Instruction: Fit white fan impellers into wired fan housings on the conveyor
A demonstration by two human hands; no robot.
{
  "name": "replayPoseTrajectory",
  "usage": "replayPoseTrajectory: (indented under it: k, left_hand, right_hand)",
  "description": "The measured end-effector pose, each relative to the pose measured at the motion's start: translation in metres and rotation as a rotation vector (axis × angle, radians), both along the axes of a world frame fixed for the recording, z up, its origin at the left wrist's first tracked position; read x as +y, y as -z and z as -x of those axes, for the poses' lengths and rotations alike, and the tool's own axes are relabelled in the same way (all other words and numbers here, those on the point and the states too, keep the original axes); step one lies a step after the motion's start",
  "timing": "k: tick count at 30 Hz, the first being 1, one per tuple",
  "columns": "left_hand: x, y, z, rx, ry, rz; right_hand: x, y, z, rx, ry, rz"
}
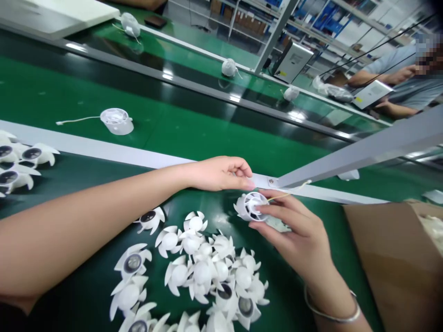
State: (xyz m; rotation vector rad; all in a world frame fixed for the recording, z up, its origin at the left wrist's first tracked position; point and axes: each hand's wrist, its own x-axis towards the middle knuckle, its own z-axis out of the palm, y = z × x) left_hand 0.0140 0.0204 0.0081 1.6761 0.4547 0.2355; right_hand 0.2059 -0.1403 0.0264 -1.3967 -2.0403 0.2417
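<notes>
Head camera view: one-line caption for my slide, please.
Right hand holds a wired white fan part beside piled white impellers on a green conveyor belt.

We look from the person's head, forward and down, close above the left hand [221, 174] and right hand [294, 230], with a green conveyor belt [173, 124] beyond them.

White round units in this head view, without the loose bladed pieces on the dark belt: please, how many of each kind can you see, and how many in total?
White caged housing held in the right hand: 1
White caged housing with a cord on the near green belt: 1
Round white units on the far belt: 3
Total: 5
</notes>
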Motion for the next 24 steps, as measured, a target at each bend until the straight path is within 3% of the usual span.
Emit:
replayPoseTrajectory:
  k: [5, 15, 18, 21, 24]
  left_hand:
    - [-0.005, -0.002, -0.004, 0.085, -0.014, -0.050]
    - [-0.007, -0.014, -0.008, 0.229, -0.004, -0.164]
    - [-0.006, -0.028, 0.003, 0.321, 0.100, -0.281]
    - [-0.006, -0.046, 0.018, 0.443, 0.310, -0.403]
    - [-0.009, -0.057, 0.028, 0.582, 0.375, -0.507]
  right_hand:
    - [-0.003, 0.009, 0.000, -0.194, -0.005, -0.071]
    - [0.002, 0.008, 0.000, -0.026, 0.059, 0.069]
    - [-0.002, 0.004, -0.004, -0.034, -0.042, 0.140]
    - [-0.005, 0.003, -0.008, -0.096, -0.130, 0.179]
    - [-0.004, 0.002, -0.015, -0.222, 0.099, 0.057]
